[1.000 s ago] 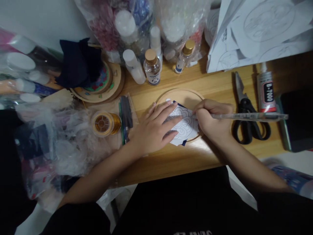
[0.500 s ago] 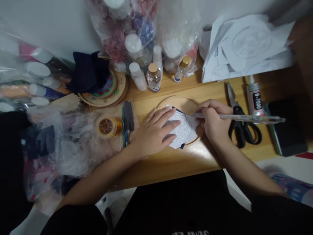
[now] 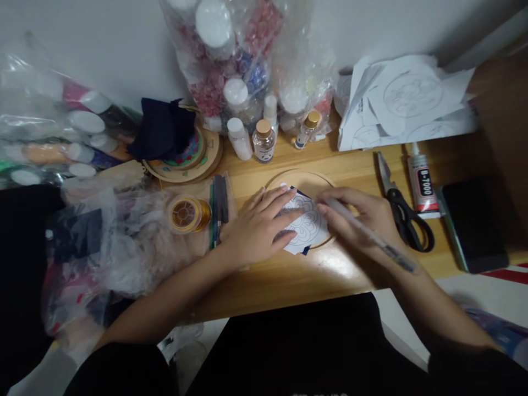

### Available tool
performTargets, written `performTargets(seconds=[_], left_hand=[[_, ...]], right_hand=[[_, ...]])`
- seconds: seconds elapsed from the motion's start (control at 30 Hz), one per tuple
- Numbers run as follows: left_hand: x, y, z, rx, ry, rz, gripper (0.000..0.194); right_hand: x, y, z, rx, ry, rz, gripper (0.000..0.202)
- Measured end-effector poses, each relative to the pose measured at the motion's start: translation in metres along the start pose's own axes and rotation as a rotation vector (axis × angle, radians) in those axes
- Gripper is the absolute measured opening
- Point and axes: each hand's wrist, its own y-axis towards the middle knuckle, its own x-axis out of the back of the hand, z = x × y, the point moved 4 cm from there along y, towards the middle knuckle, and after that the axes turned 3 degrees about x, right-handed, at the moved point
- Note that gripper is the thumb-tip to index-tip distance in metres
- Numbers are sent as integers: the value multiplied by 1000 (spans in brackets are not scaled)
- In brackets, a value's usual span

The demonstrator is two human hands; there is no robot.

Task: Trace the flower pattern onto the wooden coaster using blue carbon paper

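Observation:
My left hand (image 3: 258,228) lies flat with spread fingers on a white paper (image 3: 307,223) printed with a flower outline. Dark blue fabric (image 3: 306,251) peeks out from beneath that paper. Both rest on a round wooden hoop or disc (image 3: 305,176); the paper and my hands cover much of it. In my right hand (image 3: 365,220) is a clear-barrelled pen (image 3: 371,234), its rear end slanting back toward my wrist. The pen's tip is hidden by my fingers at the paper's right edge, so I cannot tell whether it touches.
Scissors (image 3: 402,206), a glue tube (image 3: 423,184) and a phone (image 3: 474,225) lie to the right. Small bottles (image 3: 264,144) stand at the back before bead bags. Paper patterns (image 3: 396,104) lean behind. Leftward are a gold thread spool (image 3: 186,214), pens (image 3: 218,206) and plastic bags (image 3: 127,247).
My right hand has turned, swinging the pen from nearly level to slanting down toward my wrist, and its fingers have moved slightly left. My left hand keeps its place on the paper.

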Motion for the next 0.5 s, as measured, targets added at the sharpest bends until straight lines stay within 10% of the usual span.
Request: performTargets(seconds=[0.2, 0.5], left_hand=[[-1, 1, 3, 7, -27, 9, 39], [2, 2, 8, 42, -106, -121, 66]], right_hand=[[1, -14, 16, 290, -295, 259, 23], [-6, -19, 24, 441, -494, 238, 22]])
